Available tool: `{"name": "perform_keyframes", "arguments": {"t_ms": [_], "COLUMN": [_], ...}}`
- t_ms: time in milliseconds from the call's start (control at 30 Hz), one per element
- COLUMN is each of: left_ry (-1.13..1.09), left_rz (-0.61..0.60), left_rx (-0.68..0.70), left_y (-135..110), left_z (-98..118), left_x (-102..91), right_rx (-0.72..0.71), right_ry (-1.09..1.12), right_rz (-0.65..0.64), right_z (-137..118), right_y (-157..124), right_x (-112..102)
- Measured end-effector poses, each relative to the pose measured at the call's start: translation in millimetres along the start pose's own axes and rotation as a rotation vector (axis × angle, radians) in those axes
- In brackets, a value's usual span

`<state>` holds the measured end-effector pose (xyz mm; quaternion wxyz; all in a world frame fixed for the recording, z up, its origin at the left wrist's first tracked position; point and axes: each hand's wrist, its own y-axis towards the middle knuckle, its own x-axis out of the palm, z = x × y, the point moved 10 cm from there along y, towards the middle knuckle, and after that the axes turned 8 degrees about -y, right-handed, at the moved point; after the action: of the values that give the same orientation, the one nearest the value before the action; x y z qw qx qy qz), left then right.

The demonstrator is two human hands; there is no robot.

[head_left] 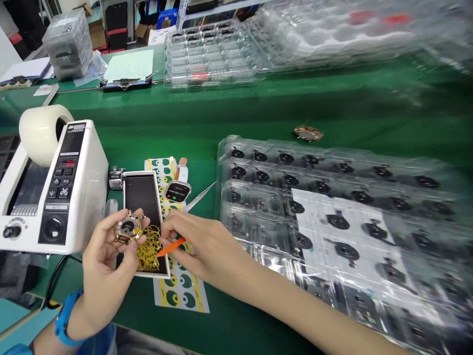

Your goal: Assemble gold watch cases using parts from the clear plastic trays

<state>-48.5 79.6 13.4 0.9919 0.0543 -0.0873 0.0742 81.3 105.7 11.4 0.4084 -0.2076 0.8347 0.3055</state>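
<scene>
My left hand (pixel 111 261) grips a round gold-rimmed watch case (pixel 129 228), its grey and black inner face turned up. Between the fingers of my right hand (pixel 195 241) is an orange pointed tool (pixel 171 247), its tip over the pile of thin yellow rings (pixel 148 249). These rings lie at the near end of a white-rimmed black tray (pixel 140 190). Beyond my right knuckles, sharp metal tips (pixel 201 196) stick out; whether I hold them is hidden. A smartwatch (pixel 178 191) with a lit screen rests on a sheet of yellow and white die-cut stickers (pixel 172 298).
On the left stands a white tape dispenser (pixel 83 187) with a large roll. Clear plastic trays (pixel 258 217) of black watch parts, with a paper sheet (pixel 310 222), cover the right. Another watch case (pixel 308 133) lies behind them. Empty blister trays (pixel 207 54) and a clipboard (pixel 127 69) sit at the back.
</scene>
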Motion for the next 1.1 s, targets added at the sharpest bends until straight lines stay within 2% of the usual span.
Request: {"name": "perform_keyframes", "arguments": {"t_ms": [167, 533, 800, 967, 1100], "left_ry": [0.004, -0.016, -0.002, 0.012, 0.012], "left_rz": [-0.014, 0.003, -0.012, -0.003, 0.003], "left_rx": [-0.004, -0.015, -0.020, -0.020, -0.017], "left_y": [0.8, 0.8, -0.6, 1.8, 1.7], "left_z": [1.3, -0.5, -1.5, 1.5, 2.1], "left_x": [1.8, 1.8, 2.4, 3.3, 3.3], "right_rx": [-0.042, -0.129, -0.177, -0.196, -0.273], "right_ry": [-0.081, -0.095, -0.156, -0.239, -0.348], "right_rz": [0.006, 0.056, 0.173, 0.154, 0.107], "right_z": [-1.5, -8.7, -17.5, -21.3, -26.1], "right_y": [-0.2, 0.2, -4.3, -3.3, -4.1], "right_x": [2.7, -1.3, -10.3, -6.9, 6.4]}}
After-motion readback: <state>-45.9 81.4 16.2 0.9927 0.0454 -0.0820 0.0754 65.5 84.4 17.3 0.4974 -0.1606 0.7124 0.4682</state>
